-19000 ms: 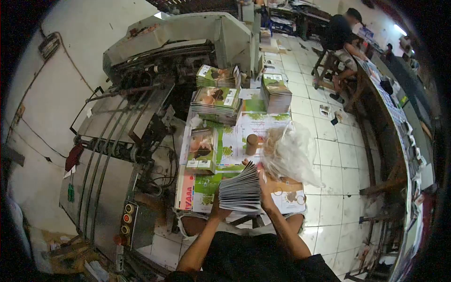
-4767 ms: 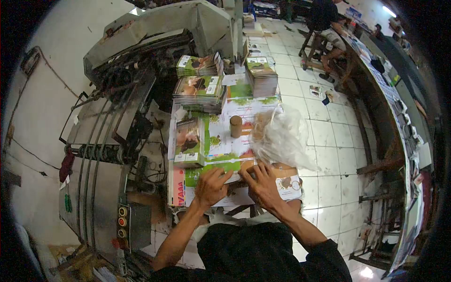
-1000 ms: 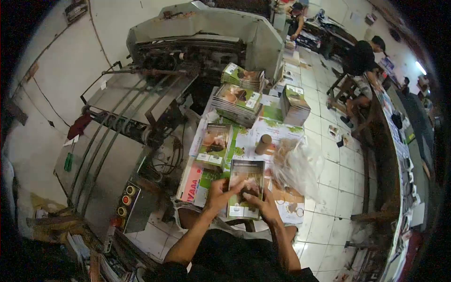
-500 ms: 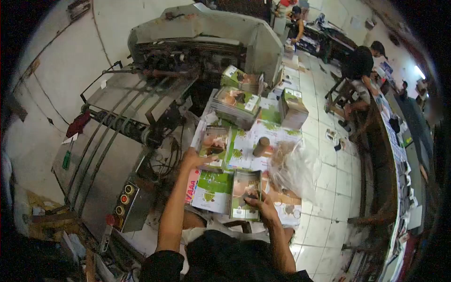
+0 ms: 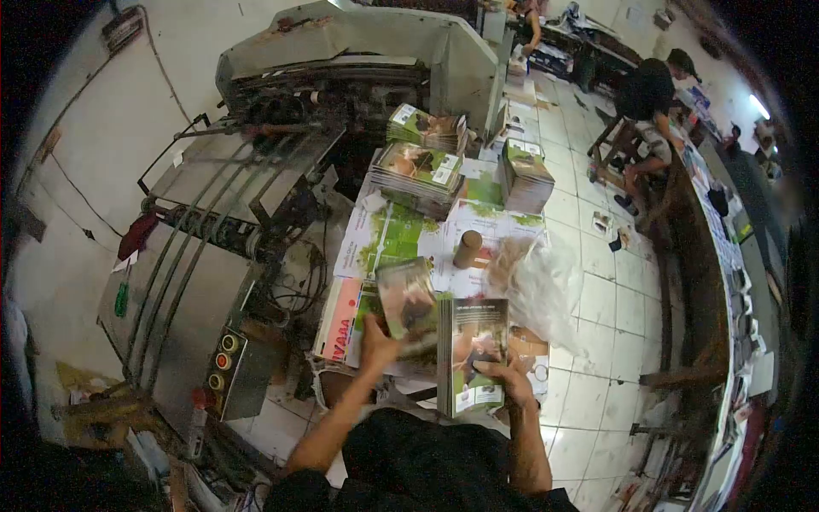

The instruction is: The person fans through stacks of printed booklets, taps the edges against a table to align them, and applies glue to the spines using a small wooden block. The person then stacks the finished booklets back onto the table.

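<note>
My left hand (image 5: 378,346) grips a stack of printed booklets (image 5: 407,294), tilted and slightly blurred, over the table. Closed on the edge of a second booklet stack (image 5: 476,341) is my right hand (image 5: 512,381), its thumb across the top cover. This second stack leans at the table's near side, just right of the left one, with its page edges showing on the left. Both have brown photo covers. Beyond them stands a brown cylinder (image 5: 467,249), beside a crumpled clear plastic bag (image 5: 537,286).
More booklet piles (image 5: 418,175) stand at the table's back, with another pile (image 5: 527,175) to their right. Printed sheets (image 5: 363,243) cover the tabletop. A large grey machine (image 5: 183,282) with a button panel (image 5: 223,363) flanks the left. Another person (image 5: 646,90) sits on the right.
My left hand has lifted its booklets off the tabletop and brought them nearer, towards the right-hand stack. The right-hand stack is raised a little and shifted right. The camera view has shifted slightly.
</note>
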The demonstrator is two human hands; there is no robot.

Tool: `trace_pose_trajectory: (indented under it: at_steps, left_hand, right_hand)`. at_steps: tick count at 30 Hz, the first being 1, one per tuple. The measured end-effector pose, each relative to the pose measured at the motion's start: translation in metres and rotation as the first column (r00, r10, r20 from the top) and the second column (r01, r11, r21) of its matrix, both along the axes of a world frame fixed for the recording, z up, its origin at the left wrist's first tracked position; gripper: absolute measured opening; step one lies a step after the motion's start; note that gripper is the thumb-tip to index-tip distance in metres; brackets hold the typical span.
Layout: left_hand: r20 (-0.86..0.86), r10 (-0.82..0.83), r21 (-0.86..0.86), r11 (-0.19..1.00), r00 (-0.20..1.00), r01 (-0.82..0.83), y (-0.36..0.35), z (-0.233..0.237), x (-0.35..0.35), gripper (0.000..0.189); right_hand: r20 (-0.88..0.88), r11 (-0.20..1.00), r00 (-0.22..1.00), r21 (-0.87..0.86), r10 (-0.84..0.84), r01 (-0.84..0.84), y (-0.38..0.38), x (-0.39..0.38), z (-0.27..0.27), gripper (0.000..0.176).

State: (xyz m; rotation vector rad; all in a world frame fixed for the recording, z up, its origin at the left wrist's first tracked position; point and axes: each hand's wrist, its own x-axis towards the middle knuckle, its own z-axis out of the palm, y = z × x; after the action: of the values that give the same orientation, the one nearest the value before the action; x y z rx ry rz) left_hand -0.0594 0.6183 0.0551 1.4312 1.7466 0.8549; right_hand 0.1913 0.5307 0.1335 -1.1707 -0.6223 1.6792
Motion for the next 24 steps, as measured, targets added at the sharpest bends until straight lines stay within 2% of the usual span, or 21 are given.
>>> trace_pose_trajectory:
  at_steps: [1, 3, 4, 5, 6, 7, 8, 9, 10, 11, 12, 14, 15, 17, 18, 19, 20, 21, 22, 23, 24]
  left_hand:
    - [-0.006, -0.002, -0.007, 1.0, 1.0, 0.002, -0.013, 0.017, 0.004, 0.088]
    - [0.151, 0.072, -0.231, 0.972, 0.986, -0.036, -0.035, 0.051, 0.009, 0.08]
    - [0.156, 0.078, -0.24, 0.97, 0.985, -0.038, -0.041, 0.059, 0.007, 0.08]
    - [-0.102, -0.001, 0.01, 1.0, 0.995, 0.002, -0.041, 0.067, 0.003, 0.077]
    - [-0.365, -0.004, 0.244, 0.965, 0.931, 0.1, -0.038, 0.079, -0.001, 0.075]
    - [-0.359, -0.102, 0.41, 0.876, 0.928, 0.255, -0.031, 0.093, -0.007, 0.067]
    - [-0.359, -0.091, 0.411, 0.878, 0.929, 0.244, -0.021, 0.082, -0.014, 0.067]
    - [-0.457, -0.268, 0.384, 0.801, 0.848, 0.46, -0.007, 0.06, -0.02, 0.063]
    - [-0.546, -0.43, 0.335, 0.676, 0.72, 0.657, 0.0, 0.051, -0.021, 0.06]
    - [-0.473, -0.499, 0.286, 0.692, 0.726, 0.663, 0.004, 0.043, -0.018, 0.058]
    - [-0.477, -0.509, 0.293, 0.677, 0.717, 0.676, 0.009, 0.041, -0.015, 0.058]
    - [-0.509, -0.509, 0.332, 0.627, 0.694, 0.704, 0.017, 0.035, -0.013, 0.053]
    - [-0.516, -0.521, 0.327, 0.613, 0.68, 0.719, 0.025, 0.026, -0.014, 0.053]
    - [-0.486, -0.509, 0.397, 0.596, 0.711, 0.698, 0.04, 0.008, -0.016, 0.033]
    - [-0.49, -0.518, 0.393, 0.586, 0.701, 0.708, 0.049, 0.014, -0.021, 0.033]
    - [0.047, -0.648, 0.172, 0.755, 0.76, 0.633, 0.066, 0.025, -0.028, 0.021]
    - [0.564, -0.462, -0.119, 0.775, 0.685, 0.621, 0.079, 0.036, -0.035, 0.016]
    - [0.814, -0.179, -0.173, 0.833, 0.553, 0.525, 0.084, 0.039, -0.041, 0.03]
    - [0.809, -0.187, -0.174, 0.83, 0.557, 0.53, 0.08, 0.054, -0.037, 0.03]
    - [0.664, -0.389, -0.125, 0.785, 0.639, 0.607, 0.076, 0.069, -0.03, 0.03]
    - [0.48, -0.57, -0.096, 0.722, 0.667, 0.685, 0.073, 0.081, -0.02, 0.03]
  right_hand:
    - [-0.008, 0.998, 0.998, 0.017, 0.054, -0.054, 0.002, -0.001, 0.004, 0.059]
    - [-0.03, 0.989, 0.989, 0.03, 0.142, -0.141, 0.006, -0.004, 0.003, 0.056]
    - [-0.026, 0.989, 0.989, 0.02, 0.146, -0.146, 0.005, -0.007, 0.0, 0.056]
    - [-0.012, 0.985, 0.985, -0.01, 0.174, -0.174, 0.006, -0.01, -0.002, 0.055]
    - [0.004, 0.978, 0.978, -0.036, 0.208, -0.208, 0.01, -0.011, -0.006, 0.055]
    - [0.033, 0.968, 0.967, 0.01, 0.251, -0.251, 0.012, -0.008, -0.026, 0.056]
    - [0.033, 0.965, 0.964, 0.01, 0.262, -0.263, 0.015, -0.01, -0.024, 0.056]
    - [0.083, 0.965, 0.961, -0.007, 0.263, -0.264, 0.015, -0.013, -0.022, 0.056]
    - [0.132, 0.967, 0.958, -0.023, 0.255, -0.255, 0.013, -0.014, -0.02, 0.055]
    - [0.086, 0.967, 0.964, -0.034, 0.253, -0.251, 0.013, -0.011, -0.028, 0.055]
    - [0.09, 0.972, 0.968, -0.026, 0.233, -0.232, 0.014, -0.006, -0.039, 0.055]
    - [-0.088, 0.981, 0.983, -0.092, 0.163, -0.171, 0.011, -0.001, -0.059, 0.056]
    - [-0.097, 0.984, 0.985, -0.089, 0.145, -0.154, 0.012, -0.006, -0.053, 0.056]
    - [0.002, 0.991, 0.991, 0.004, 0.136, -0.136, 0.015, -0.02, -0.036, 0.056]
    - [-0.005, 0.992, 0.992, 0.004, 0.123, -0.123, 0.013, -0.02, -0.04, 0.056]
    - [0.009, 0.992, 0.992, -0.003, 0.123, -0.123, 0.015, -0.021, -0.047, 0.056]
    - [0.026, 0.992, 0.992, -0.008, 0.126, -0.126, 0.018, -0.02, -0.052, 0.056]
    - [0.119, 0.985, 0.979, 0.03, 0.166, -0.17, 0.017, -0.021, -0.035, 0.059]
    - [0.113, 0.986, 0.981, 0.035, 0.158, -0.163, 0.019, -0.023, -0.035, 0.059]
    - [0.219, 0.97, 0.953, 0.076, 0.21, -0.231, 0.022, -0.025, -0.035, 0.055]
    - [0.327, 0.948, 0.911, 0.104, 0.252, -0.3, 0.023, -0.026, -0.037, 0.052]
